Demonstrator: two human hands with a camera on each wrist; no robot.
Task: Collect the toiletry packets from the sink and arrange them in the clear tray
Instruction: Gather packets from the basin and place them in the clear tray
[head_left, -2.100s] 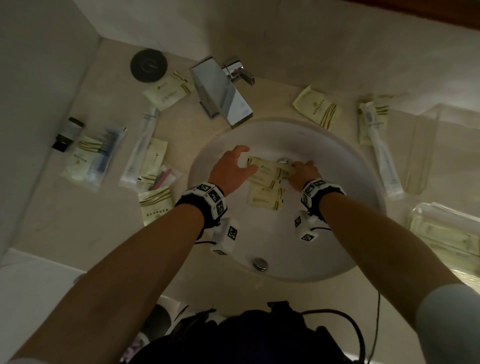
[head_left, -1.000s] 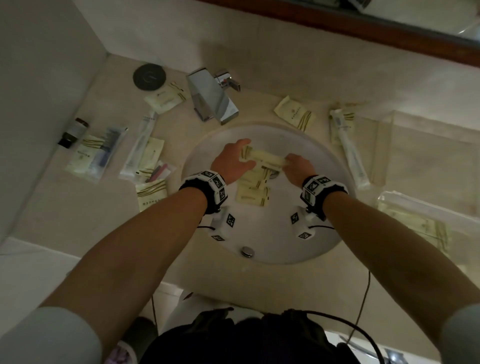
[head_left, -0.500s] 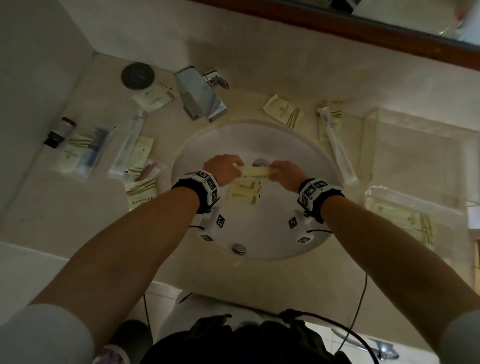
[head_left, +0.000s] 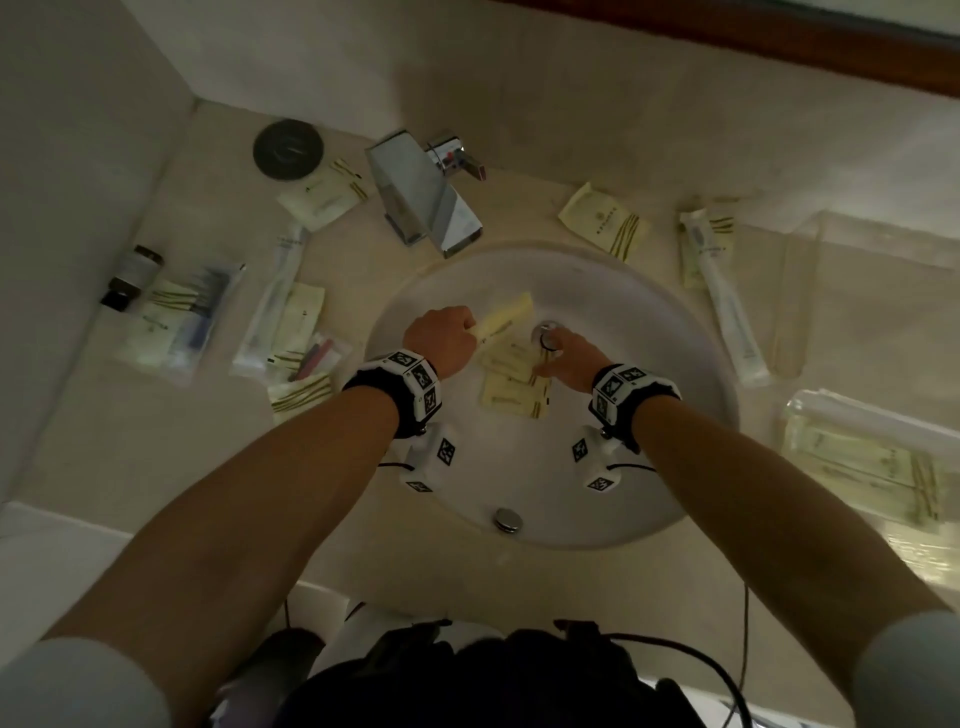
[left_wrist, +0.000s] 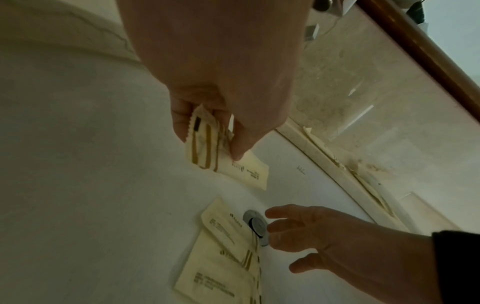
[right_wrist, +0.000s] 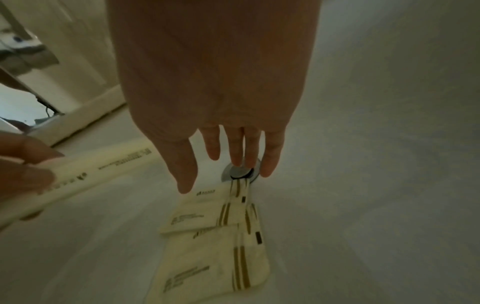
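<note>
A hotel-style bathroom: round sink (head_left: 675, 332), chrome faucet (head_left: 423, 195), marble counter (head_left: 156, 441), wrapped toiletries (head_left: 605, 221).

Right hand (head_left: 566, 364) now off lifted packet (head_left: 506, 319)

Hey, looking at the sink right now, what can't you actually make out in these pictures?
- Print on the packets in the basin: too blurred to read, all views.
- Their exact count: they overlap, so it cannot be told.
- How many packets the left hand pinches: fingers cover the pinched end, left wrist view.
- Clear tray: cut off by the head view's right edge.
- Small dark bottle: label too small.
</note>
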